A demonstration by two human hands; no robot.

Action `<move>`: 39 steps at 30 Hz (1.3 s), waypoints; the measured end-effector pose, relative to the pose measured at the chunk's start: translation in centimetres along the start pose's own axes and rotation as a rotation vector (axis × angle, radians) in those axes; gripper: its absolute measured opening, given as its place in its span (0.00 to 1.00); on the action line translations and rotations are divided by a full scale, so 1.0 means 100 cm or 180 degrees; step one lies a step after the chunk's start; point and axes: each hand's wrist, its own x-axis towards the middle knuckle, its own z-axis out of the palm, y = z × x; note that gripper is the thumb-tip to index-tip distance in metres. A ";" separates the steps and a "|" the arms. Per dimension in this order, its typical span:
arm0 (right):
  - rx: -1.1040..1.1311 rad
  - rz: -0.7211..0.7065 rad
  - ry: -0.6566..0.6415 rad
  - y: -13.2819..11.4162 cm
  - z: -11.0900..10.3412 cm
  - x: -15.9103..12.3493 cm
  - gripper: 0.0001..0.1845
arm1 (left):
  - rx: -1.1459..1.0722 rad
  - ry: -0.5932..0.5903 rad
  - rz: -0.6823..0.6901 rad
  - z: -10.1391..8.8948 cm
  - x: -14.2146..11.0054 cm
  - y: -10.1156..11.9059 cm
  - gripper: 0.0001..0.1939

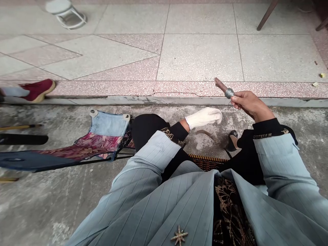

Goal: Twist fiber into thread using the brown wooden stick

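In a white knit glove, my left hand [205,117] is held over the concrete between my knees. Its fingers are pressed together, and whatever may be inside them is hidden. My right hand [247,102] is bare and pinches the near end of a short brown stick [220,84] with a coil of grey wire [229,93] wound around it. The stick points up and to the left, above the step's edge. Below my left hand, a curved brown strip [206,134] lies on the ground.
A folding chair [107,126] with blue and floral cloth stands to my left. Beyond it is another person's red shoe [38,89]. A tiled step [200,58] runs across the front, with a white stool [69,15] on it. I sit on a woven seat [207,162].
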 end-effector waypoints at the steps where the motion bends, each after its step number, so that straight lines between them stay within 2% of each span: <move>1: -0.0351 0.0093 -0.0014 0.002 0.001 0.003 0.15 | 0.0207 0.0002 0.0024 0.000 0.001 -0.001 0.17; 6: -0.2245 0.0268 -0.0296 0.001 0.005 0.008 0.12 | 0.0943 0.0040 0.0061 -0.001 0.003 -0.009 0.18; 9: -0.2750 0.0445 -0.0874 0.002 0.003 0.008 0.12 | 0.1211 0.0047 -0.0048 -0.002 0.003 -0.012 0.17; 11: -0.2655 0.0597 -0.1641 0.003 0.003 0.006 0.13 | 0.1256 -0.0026 -0.0067 -0.004 0.002 -0.011 0.16; 14: -0.1901 0.0576 -0.2901 -0.002 0.002 -0.002 0.16 | 0.1032 -0.0105 -0.0046 -0.008 -0.001 -0.007 0.13; 15: -0.1560 0.0499 -0.3136 -0.007 0.002 -0.006 0.17 | 0.0883 -0.0078 -0.0035 -0.009 -0.002 -0.006 0.12; 16: -0.1203 0.0391 -0.3190 -0.011 0.000 -0.010 0.18 | 0.0680 -0.0014 -0.0031 -0.010 -0.002 -0.005 0.13; 17: -0.0836 0.0267 -0.3042 -0.016 -0.001 -0.015 0.19 | 0.0425 0.0067 -0.0035 -0.011 -0.003 -0.004 0.14; 18: -0.0463 0.0131 -0.2645 -0.020 -0.003 -0.019 0.19 | 0.0120 0.0151 -0.0054 -0.011 -0.003 -0.004 0.15; 21: 0.0534 -0.0215 -0.0790 -0.024 -0.009 -0.022 0.19 | -0.0722 0.0345 -0.0130 -0.008 -0.004 -0.007 0.18; 22: 0.0728 -0.0259 -0.0322 -0.022 -0.010 -0.020 0.19 | -0.0828 0.0350 -0.0137 -0.007 -0.003 -0.008 0.17; 24: 0.0863 -0.0237 0.0121 -0.013 -0.010 -0.012 0.20 | -0.0772 0.0308 -0.0095 -0.005 -0.002 -0.009 0.15; 27: 0.0642 -0.0153 0.0225 0.001 -0.007 0.001 0.19 | -0.0166 0.0332 0.0052 -0.004 0.000 -0.008 0.14; 29: 0.0172 -0.0027 0.0246 0.007 -0.004 0.007 0.18 | 0.0475 0.0337 0.0101 -0.005 0.001 -0.007 0.13; 34: -0.1920 0.0368 0.0126 0.007 0.002 0.012 0.15 | 0.1829 0.0202 -0.0052 -0.008 0.001 -0.005 0.15; 37: -0.2628 0.0433 -0.0399 0.006 0.005 0.012 0.13 | 0.2245 0.0302 -0.0179 -0.011 -0.001 -0.006 0.16; 39: -0.2581 0.0586 -0.1233 0.006 0.006 0.010 0.13 | 0.2334 0.0299 -0.0159 -0.014 -0.003 -0.005 0.15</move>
